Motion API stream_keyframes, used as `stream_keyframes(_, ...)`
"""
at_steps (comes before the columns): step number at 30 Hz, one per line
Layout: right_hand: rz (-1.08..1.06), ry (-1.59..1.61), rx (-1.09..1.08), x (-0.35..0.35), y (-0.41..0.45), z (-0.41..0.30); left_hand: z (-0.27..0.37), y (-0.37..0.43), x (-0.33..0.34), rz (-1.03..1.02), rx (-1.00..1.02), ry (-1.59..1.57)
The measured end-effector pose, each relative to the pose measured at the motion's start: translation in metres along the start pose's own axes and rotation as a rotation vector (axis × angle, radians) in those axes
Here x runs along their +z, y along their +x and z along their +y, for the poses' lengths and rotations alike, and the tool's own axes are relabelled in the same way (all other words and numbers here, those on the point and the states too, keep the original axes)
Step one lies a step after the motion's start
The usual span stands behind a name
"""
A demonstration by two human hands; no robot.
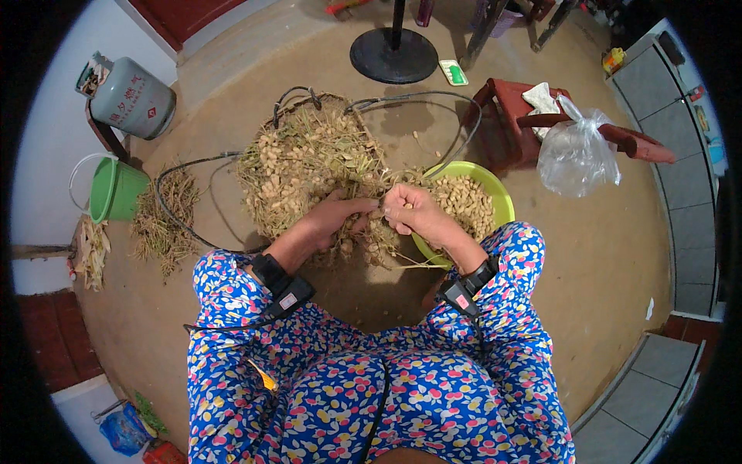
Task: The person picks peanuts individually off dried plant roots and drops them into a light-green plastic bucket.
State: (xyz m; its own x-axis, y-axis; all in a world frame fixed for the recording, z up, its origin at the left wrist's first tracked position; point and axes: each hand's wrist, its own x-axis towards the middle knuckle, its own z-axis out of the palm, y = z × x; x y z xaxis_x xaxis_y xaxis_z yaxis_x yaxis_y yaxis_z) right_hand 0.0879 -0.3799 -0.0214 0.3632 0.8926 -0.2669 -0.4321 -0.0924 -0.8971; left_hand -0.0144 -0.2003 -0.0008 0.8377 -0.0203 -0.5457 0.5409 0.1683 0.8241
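Note:
My left hand [342,216] grips a bunch of dried peanut plants [359,240], whose stems and pods hang below the fingers. Right beside it, my right hand [414,211] has its fingers curled in, and what looks like a pale peanut pod shows at them. A large heap of peanut plants [301,156] with pods still on the stems lies in a basket in front of my left hand. Under and beyond my right wrist stands a lime-green basin [499,200], holding many loose peanuts [466,203]. Part of its near rim is covered by my arm.
Black cables [478,116] loop around the heap and basin. Stripped stalks [165,214] lie by a green bucket [119,188] at left, below a gas cylinder [136,98]. A red chair [510,124] carries a plastic bag [579,156]. A round black stand base [394,55] is ahead.

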Motion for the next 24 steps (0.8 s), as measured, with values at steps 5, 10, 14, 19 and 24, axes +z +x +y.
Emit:
stream_keyframes(5, -0.068, 0.059, -0.032, 0.006, 0.001, 0.003, -0.015, 0.010, -0.010, 0.140, -0.120, 0.059)
stream_keyframes(10, -0.024, -0.008, 0.019, 0.006, -0.001, -0.006, 0.007, -0.001, 0.013, 0.177, -0.091, -0.120)
stream_keyframes(14, 0.015, -0.155, -0.009, 0.011, 0.002, -0.006, -0.022, 0.017, 0.002, 0.190, -0.037, -0.204)
stream_keyframes(19, 0.300, -0.762, -0.387, 0.015, 0.004, -0.007, 0.003, 0.000, 0.024, 0.160, 0.007, -0.216)
stream_keyframes(24, 0.484, -0.796, -0.349, -0.036, 0.016, 0.003, 0.002, -0.005, 0.025, 0.135, 0.005, -0.123)
